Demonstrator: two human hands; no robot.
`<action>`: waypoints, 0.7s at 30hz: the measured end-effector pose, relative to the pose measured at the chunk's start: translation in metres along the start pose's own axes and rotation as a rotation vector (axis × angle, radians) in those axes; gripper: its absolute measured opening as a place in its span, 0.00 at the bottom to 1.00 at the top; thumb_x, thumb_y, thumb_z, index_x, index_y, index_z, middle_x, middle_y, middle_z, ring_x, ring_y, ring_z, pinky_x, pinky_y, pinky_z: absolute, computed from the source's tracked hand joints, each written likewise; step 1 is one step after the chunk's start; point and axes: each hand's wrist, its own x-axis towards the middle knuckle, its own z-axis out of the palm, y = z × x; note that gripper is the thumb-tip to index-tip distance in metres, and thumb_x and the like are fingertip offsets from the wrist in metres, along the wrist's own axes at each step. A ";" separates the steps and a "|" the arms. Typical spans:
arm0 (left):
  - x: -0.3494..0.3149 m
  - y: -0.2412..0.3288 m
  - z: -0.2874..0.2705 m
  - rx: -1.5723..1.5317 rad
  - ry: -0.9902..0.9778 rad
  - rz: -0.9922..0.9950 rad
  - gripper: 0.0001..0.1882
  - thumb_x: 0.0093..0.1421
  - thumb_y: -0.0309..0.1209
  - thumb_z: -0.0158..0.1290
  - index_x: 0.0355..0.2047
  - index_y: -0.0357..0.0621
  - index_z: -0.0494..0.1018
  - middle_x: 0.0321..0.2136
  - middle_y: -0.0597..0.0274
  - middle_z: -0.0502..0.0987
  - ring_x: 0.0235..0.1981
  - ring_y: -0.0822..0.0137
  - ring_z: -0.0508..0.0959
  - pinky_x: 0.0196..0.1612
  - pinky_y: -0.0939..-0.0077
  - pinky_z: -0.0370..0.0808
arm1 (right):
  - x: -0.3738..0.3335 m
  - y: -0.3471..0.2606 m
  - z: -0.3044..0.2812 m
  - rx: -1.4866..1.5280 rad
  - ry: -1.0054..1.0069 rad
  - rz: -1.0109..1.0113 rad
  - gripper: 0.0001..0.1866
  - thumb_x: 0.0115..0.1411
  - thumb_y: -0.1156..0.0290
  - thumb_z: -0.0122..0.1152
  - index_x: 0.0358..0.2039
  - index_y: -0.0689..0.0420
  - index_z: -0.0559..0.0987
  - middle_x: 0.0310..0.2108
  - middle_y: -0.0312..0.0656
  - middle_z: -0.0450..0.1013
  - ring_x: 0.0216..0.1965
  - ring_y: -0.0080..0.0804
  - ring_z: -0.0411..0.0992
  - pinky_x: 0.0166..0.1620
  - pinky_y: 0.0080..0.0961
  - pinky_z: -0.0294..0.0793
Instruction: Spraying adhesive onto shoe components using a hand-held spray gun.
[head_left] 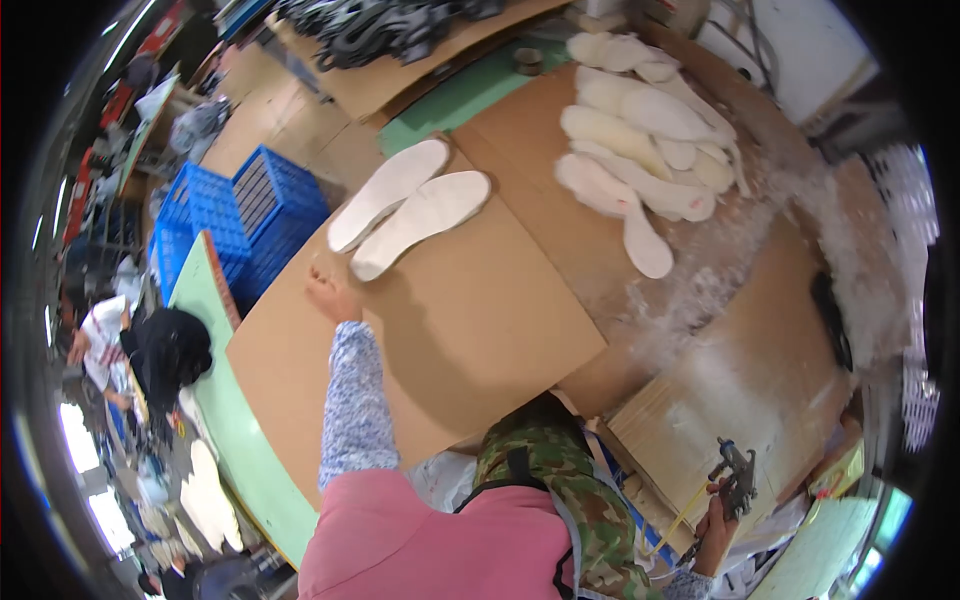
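A pair of white insoles (420, 212) lies side by side on a brown cardboard sheet (490, 300), toward its far left. Just short of their near ends is my left hand (337, 298), loosely curled with its fingers somewhat apart and nothing visible in them; it looks slightly blurred. At the lower right, my right hand (714, 530) is closed around the handle of a metal spray gun (737, 478). A thin yellow hose (685, 515) runs close by the gun. The gun is well away from the insoles.
A heap of whitish fleecy insoles (645, 130) lies at the far right. Blue plastic crates (270, 205) stand left of the cardboard. Dark pieces (375, 30) are piled at the back. Wispy fibres (690, 300) coat the surface to the right. A person in a black cap (175, 345) is at left.
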 end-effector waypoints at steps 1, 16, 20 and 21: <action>-0.003 0.011 -0.004 0.038 0.074 0.004 0.19 0.57 0.23 0.47 0.51 0.36 0.67 0.42 0.49 0.72 0.44 0.53 0.70 0.50 0.61 0.65 | 0.000 -0.003 0.000 0.003 0.024 -0.001 0.19 0.60 0.73 0.53 0.53 0.61 0.70 0.38 0.34 0.74 0.12 0.09 0.49 0.14 0.10 0.46; -0.122 0.364 0.164 -0.304 -0.646 1.157 0.23 0.46 0.20 0.48 0.46 0.48 0.72 0.44 0.58 0.68 0.47 0.56 0.67 0.48 0.58 0.63 | -0.046 0.012 -0.022 0.092 0.210 0.006 0.18 0.58 0.78 0.51 0.50 0.60 0.70 0.38 0.35 0.74 0.13 0.10 0.55 0.15 0.12 0.52; -0.133 0.397 0.188 -0.249 -0.520 1.238 0.19 0.48 0.24 0.49 0.43 0.48 0.72 0.43 0.59 0.68 0.47 0.57 0.67 0.47 0.58 0.63 | -0.064 0.028 -0.030 0.108 0.301 0.024 0.14 0.58 0.77 0.53 0.46 0.59 0.74 0.25 0.29 0.69 0.13 0.10 0.53 0.15 0.13 0.49; -0.131 0.393 0.198 -0.039 -0.522 1.248 0.17 0.49 0.26 0.49 0.42 0.48 0.71 0.43 0.59 0.69 0.47 0.58 0.68 0.47 0.57 0.63 | -0.068 0.029 -0.033 0.089 0.295 0.026 0.12 0.58 0.77 0.53 0.44 0.58 0.75 0.21 0.27 0.66 0.13 0.10 0.53 0.16 0.13 0.48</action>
